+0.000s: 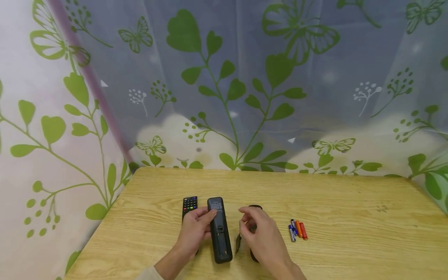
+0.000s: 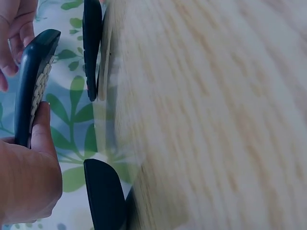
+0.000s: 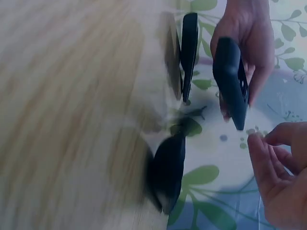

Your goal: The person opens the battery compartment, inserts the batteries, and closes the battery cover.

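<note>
Fingers and thumb of my left hand (image 1: 191, 231) grip the black remote control (image 1: 219, 230) along its edge, back up and keypad facing the table (image 1: 350, 233). Its battery compartment (image 1: 222, 245) lies uncovered, and I see no cell in it. My right hand (image 1: 262, 233) hovers just beside, fingers loosely bent, thumb and forefinger near each other with nothing visible between them. Just below them is a blurred dark piece (image 1: 238, 244), perhaps the cover; whether it lies on the wood, I can't tell. Battery work seems to be in hand, so I'd keep the left grip steady, thumb clear of the opening, and check the polarity marks before pressing any cell against the spring end. The loose AA-type batteries (image 1: 297, 230) lie to the right, within easy reach.
</note>
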A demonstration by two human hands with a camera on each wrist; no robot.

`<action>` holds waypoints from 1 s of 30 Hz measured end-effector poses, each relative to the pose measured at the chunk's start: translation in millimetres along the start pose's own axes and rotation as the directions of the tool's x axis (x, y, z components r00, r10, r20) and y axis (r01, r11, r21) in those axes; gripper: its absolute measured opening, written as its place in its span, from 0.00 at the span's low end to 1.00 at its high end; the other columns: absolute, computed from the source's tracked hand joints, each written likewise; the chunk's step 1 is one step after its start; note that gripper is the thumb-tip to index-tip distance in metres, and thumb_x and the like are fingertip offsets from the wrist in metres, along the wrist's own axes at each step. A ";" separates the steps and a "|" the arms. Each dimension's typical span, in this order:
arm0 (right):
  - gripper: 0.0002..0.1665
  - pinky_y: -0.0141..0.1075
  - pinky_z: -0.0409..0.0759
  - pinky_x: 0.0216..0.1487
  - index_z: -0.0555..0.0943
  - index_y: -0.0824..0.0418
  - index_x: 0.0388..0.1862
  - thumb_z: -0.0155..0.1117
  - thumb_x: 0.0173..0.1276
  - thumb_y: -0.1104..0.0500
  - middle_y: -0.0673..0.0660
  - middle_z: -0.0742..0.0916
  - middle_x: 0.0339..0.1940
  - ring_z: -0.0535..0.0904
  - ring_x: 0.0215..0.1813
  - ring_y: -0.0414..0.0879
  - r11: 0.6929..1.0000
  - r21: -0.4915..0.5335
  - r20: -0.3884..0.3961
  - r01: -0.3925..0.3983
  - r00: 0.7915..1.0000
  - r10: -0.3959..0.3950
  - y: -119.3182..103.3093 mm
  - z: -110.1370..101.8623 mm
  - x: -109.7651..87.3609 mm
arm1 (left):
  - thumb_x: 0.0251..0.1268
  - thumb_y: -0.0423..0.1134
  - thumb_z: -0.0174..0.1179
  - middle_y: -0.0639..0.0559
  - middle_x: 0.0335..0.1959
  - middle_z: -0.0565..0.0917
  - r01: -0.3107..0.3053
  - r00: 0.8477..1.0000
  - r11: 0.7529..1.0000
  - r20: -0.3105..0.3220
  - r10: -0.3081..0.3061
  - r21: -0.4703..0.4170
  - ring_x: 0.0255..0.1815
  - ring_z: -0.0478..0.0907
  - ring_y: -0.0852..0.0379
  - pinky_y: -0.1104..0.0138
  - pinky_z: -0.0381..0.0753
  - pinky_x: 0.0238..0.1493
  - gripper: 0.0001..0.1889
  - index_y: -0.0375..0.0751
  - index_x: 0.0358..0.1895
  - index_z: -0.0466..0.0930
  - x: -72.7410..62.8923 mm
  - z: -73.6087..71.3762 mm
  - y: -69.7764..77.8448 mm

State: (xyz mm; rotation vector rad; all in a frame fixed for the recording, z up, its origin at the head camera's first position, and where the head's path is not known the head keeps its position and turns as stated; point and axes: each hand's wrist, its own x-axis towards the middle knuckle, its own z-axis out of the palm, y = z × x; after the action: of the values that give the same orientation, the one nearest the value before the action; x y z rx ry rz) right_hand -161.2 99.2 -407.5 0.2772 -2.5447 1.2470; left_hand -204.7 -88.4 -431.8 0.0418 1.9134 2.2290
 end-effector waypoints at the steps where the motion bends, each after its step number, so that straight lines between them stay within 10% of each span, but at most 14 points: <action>1: 0.13 0.29 0.77 0.26 0.82 0.56 0.45 0.66 0.62 0.67 0.44 0.79 0.31 0.76 0.30 0.34 1.000 0.004 0.002 0.001 1.000 -0.001 1.8 -1.6 0.4 | 0.71 0.36 0.54 0.40 0.38 0.85 0.000 1.000 1.000 -0.003 0.000 0.002 0.32 0.85 0.52 0.64 0.84 0.30 0.20 0.21 0.57 0.70 -0.2 -0.4 -0.3; 7: 0.10 0.29 0.77 0.28 0.83 0.54 0.40 0.67 0.62 0.67 0.44 0.80 0.32 0.76 0.30 0.35 0.999 -0.031 0.035 -0.021 0.999 0.022 13.6 -10.0 0.6 | 0.71 0.37 0.55 0.41 0.38 0.85 0.009 1.000 1.000 -0.012 -0.009 0.006 0.32 0.85 0.52 0.65 0.84 0.30 0.20 0.22 0.56 0.70 -0.7 -2.8 0.4; 11: 0.10 0.34 0.79 0.36 0.84 0.54 0.40 0.68 0.61 0.65 0.46 0.81 0.38 0.76 0.37 0.40 0.972 -0.204 0.182 0.117 0.980 -0.080 20.9 -16.3 -1.5 | 0.70 0.37 0.55 0.42 0.36 0.85 0.029 0.999 0.999 -0.016 -0.028 0.022 0.32 0.85 0.52 0.67 0.84 0.29 0.19 0.24 0.55 0.72 -1.1 -5.7 1.2; 20: 0.15 0.36 0.76 0.51 0.85 0.51 0.41 0.74 0.54 0.62 0.44 0.83 0.43 0.74 0.47 0.41 0.771 -0.313 0.626 0.554 0.731 -0.272 26.0 -5.6 -0.1 | 0.71 0.38 0.55 0.43 0.37 0.85 0.041 0.999 0.998 -0.022 -0.040 0.047 0.33 0.85 0.52 0.66 0.84 0.30 0.20 0.24 0.56 0.71 -1.2 -12.5 3.4; 30: 0.12 0.40 0.75 0.48 0.82 0.50 0.36 0.74 0.54 0.61 0.42 0.79 0.35 0.71 0.41 0.41 0.787 -0.352 0.661 0.507 0.730 -0.174 22.4 4.0 5.3 | 0.70 0.39 0.55 0.42 0.39 0.85 0.045 0.999 0.998 -0.030 -0.044 0.048 0.35 0.85 0.52 0.66 0.84 0.32 0.23 0.23 0.58 0.69 -1.7 -18.8 3.2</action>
State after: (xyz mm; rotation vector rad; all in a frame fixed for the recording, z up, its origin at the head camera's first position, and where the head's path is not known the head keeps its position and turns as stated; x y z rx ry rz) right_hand -173.5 109.3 -424.6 1.1334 -2.9982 0.3024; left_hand -206.4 -107.4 -431.5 -0.0260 1.9635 2.1662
